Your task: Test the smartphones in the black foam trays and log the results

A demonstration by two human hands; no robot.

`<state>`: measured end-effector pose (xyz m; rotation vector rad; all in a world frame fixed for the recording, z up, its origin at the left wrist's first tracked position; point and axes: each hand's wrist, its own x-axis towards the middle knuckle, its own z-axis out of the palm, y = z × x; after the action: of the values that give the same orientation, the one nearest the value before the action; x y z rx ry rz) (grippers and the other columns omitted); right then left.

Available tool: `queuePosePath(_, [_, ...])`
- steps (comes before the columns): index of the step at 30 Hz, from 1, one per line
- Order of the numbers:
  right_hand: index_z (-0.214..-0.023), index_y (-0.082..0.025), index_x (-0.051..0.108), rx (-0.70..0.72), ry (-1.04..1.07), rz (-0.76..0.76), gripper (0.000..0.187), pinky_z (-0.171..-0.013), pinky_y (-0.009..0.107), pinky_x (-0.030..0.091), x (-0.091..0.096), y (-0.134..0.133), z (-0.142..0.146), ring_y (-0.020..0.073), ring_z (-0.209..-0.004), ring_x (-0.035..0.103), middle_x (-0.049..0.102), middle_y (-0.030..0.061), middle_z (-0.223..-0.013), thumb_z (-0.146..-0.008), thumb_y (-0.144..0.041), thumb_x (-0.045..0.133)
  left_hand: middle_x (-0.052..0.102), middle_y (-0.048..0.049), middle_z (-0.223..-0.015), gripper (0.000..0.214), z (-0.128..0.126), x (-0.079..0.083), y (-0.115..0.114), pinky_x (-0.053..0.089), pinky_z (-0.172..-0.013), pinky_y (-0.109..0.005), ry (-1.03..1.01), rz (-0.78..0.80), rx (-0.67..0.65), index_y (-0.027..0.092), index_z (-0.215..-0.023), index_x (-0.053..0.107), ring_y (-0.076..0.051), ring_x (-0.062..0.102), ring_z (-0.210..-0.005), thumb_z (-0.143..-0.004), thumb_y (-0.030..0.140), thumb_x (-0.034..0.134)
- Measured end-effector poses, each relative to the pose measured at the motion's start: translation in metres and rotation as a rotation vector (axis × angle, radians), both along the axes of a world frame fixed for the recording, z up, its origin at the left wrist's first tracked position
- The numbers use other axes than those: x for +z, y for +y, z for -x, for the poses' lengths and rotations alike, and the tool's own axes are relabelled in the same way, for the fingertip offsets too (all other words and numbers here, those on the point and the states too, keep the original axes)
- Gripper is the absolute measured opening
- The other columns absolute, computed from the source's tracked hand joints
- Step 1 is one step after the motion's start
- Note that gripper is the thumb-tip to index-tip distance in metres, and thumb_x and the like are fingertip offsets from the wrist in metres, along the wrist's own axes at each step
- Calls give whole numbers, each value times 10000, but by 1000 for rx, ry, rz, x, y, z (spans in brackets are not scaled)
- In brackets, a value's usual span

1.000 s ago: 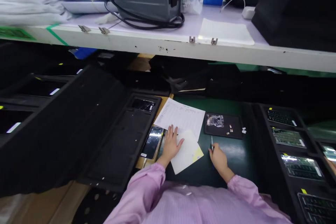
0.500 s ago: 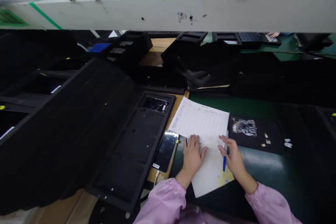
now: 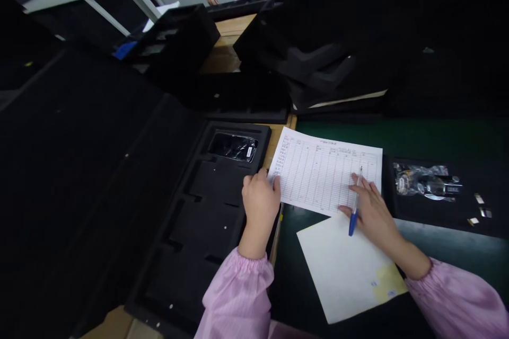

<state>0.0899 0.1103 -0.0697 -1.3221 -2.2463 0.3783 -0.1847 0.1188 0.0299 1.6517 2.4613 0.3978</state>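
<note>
Left hand point(image 3: 261, 198) half-curled at left edge of form point(image 3: 314, 169); cannot tell if it grips. Right hand point(image 3: 369, 212) partly spread over form's lower right, holding pen point(image 3: 353, 218). Form lies on green table point(image 3: 290, 243), white sheet point(image 3: 338, 270) nearer the body.

The left sleeve point(image 3: 236, 299) and right sleeve point(image 3: 461, 296) are light pink, puffy and wrinkly, each with a bunched-up cuff point(image 3: 255, 264). The left hand point(image 3: 260, 198) and right hand point(image 3: 374, 212) are bare.
</note>
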Motion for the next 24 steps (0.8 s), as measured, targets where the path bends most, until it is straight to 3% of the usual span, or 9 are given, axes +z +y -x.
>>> queuePosePath(4, [-1273, -127, 464, 2, -12, -22, 427, -1119, 654, 365, 2, 1, 1, 401, -1434, 362, 439, 267, -1500, -991, -446, 490, 719, -117, -926, 308, -5, 8, -5, 505, -827, -406, -80, -3, -3, 114, -1124, 686, -275, 629, -904, -913, 200, 478])
queuePosePath(7, [-1274, -136, 458, 26, -10, -2, 425, -1121, 653, 371, 3, 3, -1, 395, -1429, 374, 443, 256, -1501, -987, -447, 499, 705, -44, -845, 363, -8, 22, -20, 500, -653, -293, -303, -70, 32, 166, -1236, 640, -175, 633, -709, -963, 309, 447])
queuePosePath(10, [-1271, -156, 461, 78, 6, 51, 434, -1125, 650, 371, 6, 5, -8, 386, -1426, 385, 446, 232, -1508, -975, -467, 523, 677, -10, -774, 502, -11, 34, -41, 469, -578, -269, -461, -122, 104, 164, -1376, 541, -147, 602, -619, -942, 413, 501])
queuePosePath(13, [-1270, -170, 464, 121, 29, 91, 439, -1135, 655, 352, 8, 7, -15, 378, -1425, 390, 455, 213, -1507, -967, -481, 531, 668, -3, -753, 550, -11, 34, -60, 458, -560, -268, -443, -49, 118, 146, -1436, 474, -142, 586, -591, -934, 369, 498])
queuePosePath(17, [-1264, -172, 475, 128, 37, 123, 448, -1160, 656, 310, 8, 7, -20, 376, -1440, 363, 452, 202, -1514, -958, -493, 539, 662, -8, -768, 503, -7, 22, -77, 475, -579, -291, -317, 53, 87, 159, -1410, 505, -153, 576, -592, -913, 230, 474])
queuePosePath(24, [-1264, -170, 484, 136, 13, 151, 472, -1172, 637, 305, 11, 7, -20, 374, -1453, 338, 454, 197, -1514, -959, -528, 518, 631, -161, -1064, 363, -17, 5, -92, 527, -837, -452, 244, -114, -129, 109, -1235, 646, -278, 575, -964, -899, 132, 509])
